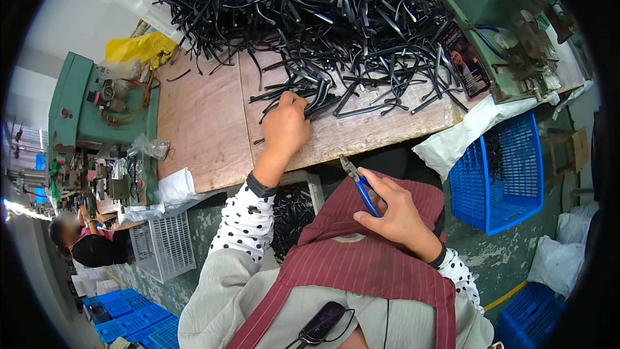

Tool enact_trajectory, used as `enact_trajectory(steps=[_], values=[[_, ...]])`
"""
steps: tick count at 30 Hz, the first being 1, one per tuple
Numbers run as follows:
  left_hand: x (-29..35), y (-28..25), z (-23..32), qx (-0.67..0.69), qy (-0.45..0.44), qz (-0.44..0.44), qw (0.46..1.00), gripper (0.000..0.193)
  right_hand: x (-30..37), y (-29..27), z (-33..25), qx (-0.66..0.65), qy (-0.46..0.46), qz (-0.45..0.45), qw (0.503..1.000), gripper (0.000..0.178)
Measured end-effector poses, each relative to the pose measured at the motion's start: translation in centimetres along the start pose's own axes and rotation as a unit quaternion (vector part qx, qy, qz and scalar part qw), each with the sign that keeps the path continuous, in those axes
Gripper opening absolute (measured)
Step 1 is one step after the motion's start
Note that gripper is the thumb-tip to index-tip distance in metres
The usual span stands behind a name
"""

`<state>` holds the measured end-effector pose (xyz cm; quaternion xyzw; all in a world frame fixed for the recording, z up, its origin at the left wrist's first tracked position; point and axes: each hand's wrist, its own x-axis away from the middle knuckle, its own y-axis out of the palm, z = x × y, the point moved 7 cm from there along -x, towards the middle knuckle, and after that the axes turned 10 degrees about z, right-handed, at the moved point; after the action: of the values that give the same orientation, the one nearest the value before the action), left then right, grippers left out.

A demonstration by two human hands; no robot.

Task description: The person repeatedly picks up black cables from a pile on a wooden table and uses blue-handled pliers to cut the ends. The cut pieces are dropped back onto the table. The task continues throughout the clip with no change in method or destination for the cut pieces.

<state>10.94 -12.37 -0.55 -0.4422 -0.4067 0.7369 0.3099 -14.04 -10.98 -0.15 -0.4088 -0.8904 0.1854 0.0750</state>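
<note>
A large heap of thin black eyeglass temples (303, 6) covers the far part of the wooden table, with a looser bunch spilling toward the near edge. My left hand (285, 124) is at that near bunch, its fingers curled down and closed on some of the temples; the fingertips are partly hidden. Over my lap, off the table's edge, my right hand (395, 210) grips cutting pliers (363, 187) with blue handles. The metal jaws of the pliers point up and left toward the table edge, with nothing seen between them.
Green machines (74, 103) stand at the left and right of the wooden table (200, 116). A lit phone (464, 58) leans at the right machine. Blue crate (497, 181) and white crate (165, 245) flank me. A bin of black pieces (292, 216) sits below the table edge. Another person (90, 239) works far left.
</note>
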Motion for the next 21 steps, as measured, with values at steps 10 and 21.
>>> enact_trajectory(steps=[10,21], values=[[6.1,1.0,-2.5,0.485,-0.234,0.073,0.840,0.017,-0.3,0.2,-0.1,0.023,-0.025,0.013,0.999,0.081],[6.2,-0.7,3.3,0.859,-0.292,-0.265,0.327,0.037,-0.7,-0.1,-4.5,0.179,-0.231,0.081,0.953,0.076]])
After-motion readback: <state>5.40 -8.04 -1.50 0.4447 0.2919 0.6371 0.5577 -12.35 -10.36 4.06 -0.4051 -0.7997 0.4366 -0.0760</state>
